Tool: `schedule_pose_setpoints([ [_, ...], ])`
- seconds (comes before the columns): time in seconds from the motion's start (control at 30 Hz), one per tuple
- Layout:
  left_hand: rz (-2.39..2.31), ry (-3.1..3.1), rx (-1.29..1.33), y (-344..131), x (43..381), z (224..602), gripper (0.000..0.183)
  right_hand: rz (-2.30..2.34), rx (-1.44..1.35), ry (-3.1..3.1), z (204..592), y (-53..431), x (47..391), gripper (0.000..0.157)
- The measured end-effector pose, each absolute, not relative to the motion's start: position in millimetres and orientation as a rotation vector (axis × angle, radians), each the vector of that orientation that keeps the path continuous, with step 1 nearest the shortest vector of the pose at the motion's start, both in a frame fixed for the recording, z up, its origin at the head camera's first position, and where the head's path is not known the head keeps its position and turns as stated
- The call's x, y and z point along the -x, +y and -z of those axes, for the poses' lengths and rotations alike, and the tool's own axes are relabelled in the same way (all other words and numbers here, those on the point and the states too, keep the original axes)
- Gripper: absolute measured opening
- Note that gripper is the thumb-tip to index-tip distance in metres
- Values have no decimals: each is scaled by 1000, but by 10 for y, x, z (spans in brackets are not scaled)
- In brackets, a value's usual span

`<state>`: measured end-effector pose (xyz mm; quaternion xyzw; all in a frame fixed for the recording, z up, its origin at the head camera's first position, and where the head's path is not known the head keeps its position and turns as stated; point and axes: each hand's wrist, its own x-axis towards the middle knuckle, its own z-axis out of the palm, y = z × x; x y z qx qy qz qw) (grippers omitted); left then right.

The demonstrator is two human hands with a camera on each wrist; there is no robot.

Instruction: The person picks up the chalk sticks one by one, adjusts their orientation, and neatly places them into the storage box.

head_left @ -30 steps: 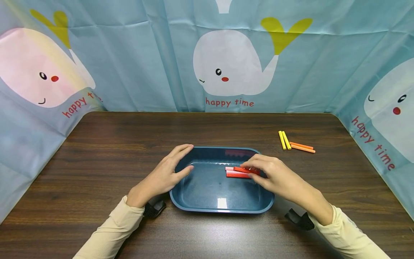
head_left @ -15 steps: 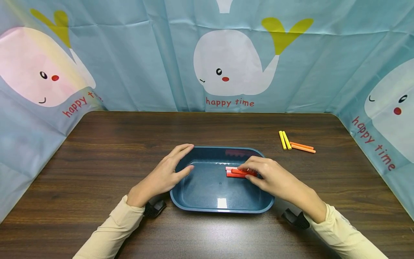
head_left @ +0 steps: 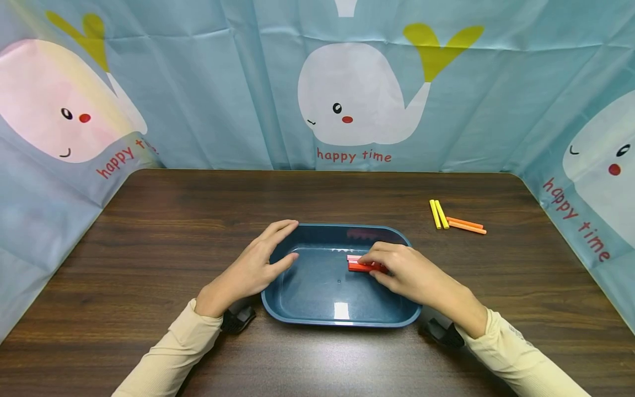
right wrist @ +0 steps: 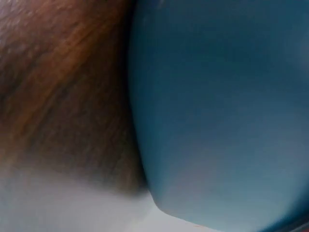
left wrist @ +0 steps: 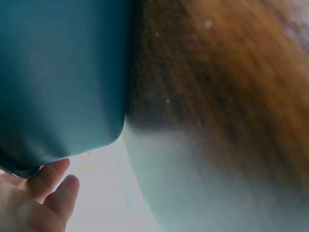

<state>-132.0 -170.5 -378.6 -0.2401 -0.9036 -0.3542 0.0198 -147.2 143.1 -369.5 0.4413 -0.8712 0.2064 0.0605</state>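
A dark blue plastic basin [head_left: 342, 323] stands on the wooden table. My left hand [head_left: 250, 264] holds its left rim, thumb over the inside and other fingers outside; in the left wrist view, fingertips [left wrist: 60, 191] show just under the rim. Reaching in over the right side, my right hand [head_left: 412, 273] pinches a red stick low over the basin floor. Close beneath its fingers lie a red stick [head_left: 356, 267] and pink sticks [head_left: 353, 258], side by side. The right ends of these sticks are hidden by the hand. In the right wrist view, the basin's outer wall [right wrist: 217, 121] fills most of the picture.
Two yellow sticks [head_left: 439, 215] and two orange sticks [head_left: 467, 225] lie on the table [head_left: 198, 204], beyond the basin to the right. A light blue cloth [head_left: 223, 110] with printed whales hangs around the table's back and sides.
My right hand has moved left and slightly down, bringing the red stick over the sticks in the basin. The left hand stays in place at the rim.
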Motion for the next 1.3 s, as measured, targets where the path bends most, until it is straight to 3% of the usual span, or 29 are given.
schedule_pose_setpoints([
  [0.7, 1110, -2803, 741, -1704, 1314, 3789, 63, -364, -1261, -2791, 3693, 1376, 1437, 16],
  [1.3, 1117, -2805, 734, -1704, 1324, 3784, 63, -437, -1276, -2776, 3702, 1383, 1460, 19],
])
